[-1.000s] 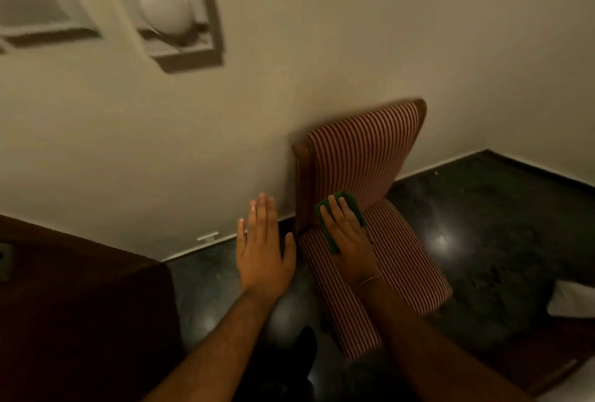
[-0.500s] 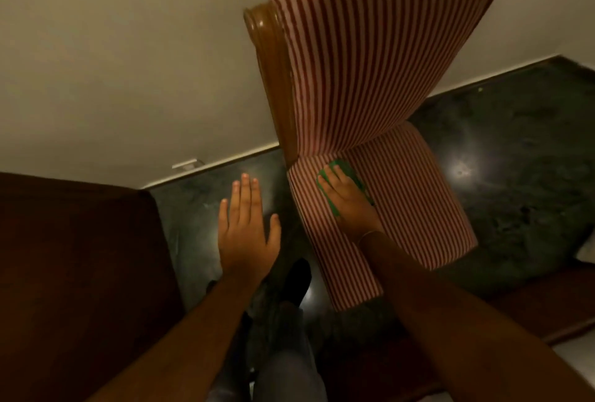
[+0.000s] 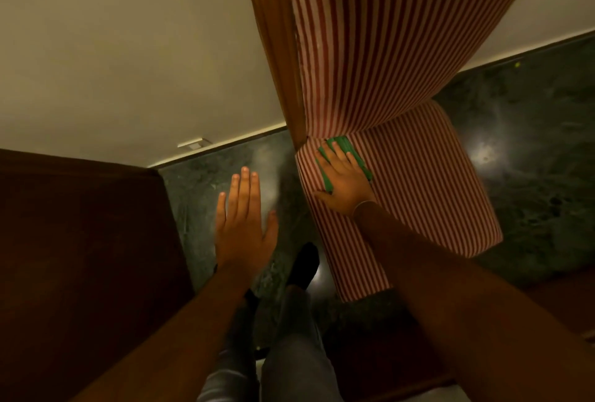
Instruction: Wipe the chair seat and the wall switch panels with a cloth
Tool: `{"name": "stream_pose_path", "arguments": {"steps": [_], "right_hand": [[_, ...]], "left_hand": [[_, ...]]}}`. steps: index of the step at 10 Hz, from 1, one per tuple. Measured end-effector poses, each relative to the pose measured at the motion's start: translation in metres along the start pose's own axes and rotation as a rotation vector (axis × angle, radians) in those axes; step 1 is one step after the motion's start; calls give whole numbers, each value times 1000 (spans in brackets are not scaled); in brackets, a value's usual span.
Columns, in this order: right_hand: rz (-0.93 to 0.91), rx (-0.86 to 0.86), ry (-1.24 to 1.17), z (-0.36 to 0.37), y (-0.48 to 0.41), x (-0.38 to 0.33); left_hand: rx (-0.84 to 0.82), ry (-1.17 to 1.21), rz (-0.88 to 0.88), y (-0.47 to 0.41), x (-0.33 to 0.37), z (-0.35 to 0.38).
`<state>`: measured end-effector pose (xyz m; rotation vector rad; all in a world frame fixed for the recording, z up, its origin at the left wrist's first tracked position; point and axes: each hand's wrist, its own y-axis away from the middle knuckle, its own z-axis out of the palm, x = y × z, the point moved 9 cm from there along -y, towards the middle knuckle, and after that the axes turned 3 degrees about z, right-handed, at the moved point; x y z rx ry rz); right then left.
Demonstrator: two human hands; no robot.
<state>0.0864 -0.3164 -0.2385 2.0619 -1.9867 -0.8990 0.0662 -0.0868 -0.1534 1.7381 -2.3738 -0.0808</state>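
A chair with red-and-white striped upholstery stands against the cream wall; its seat [image 3: 431, 182] is below its tall backrest [image 3: 380, 41], which has a polished wooden frame [image 3: 277, 47]. My right hand [image 3: 346, 181] lies flat on the rear left corner of the seat, pressing a green cloth [image 3: 346, 147] whose edges stick out past my fingers. My left hand [image 3: 243, 224] hovers flat and empty, fingers apart, over the dark floor left of the chair. No wall switch panel is in view.
A dark wooden piece of furniture [image 3: 80, 256] fills the lower left. The floor [image 3: 531, 144] is dark green polished stone. A small white fitting [image 3: 194, 144] sits at the wall's base. My legs and a dark shoe [image 3: 304, 264] are below, between my arms.
The view has dropped and closed in on the chair; the wall shelves and lamp have left the frame. My right hand with the cloth has slid to the seat's rear corner.
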Motion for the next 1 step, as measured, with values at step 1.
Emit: {"name": "stream_pose_path", "arguments": {"steps": [1], "right_hand": [[10, 47, 8, -22, 16, -10]], "left_hand": [[32, 17, 20, -3, -2, -23]]}}
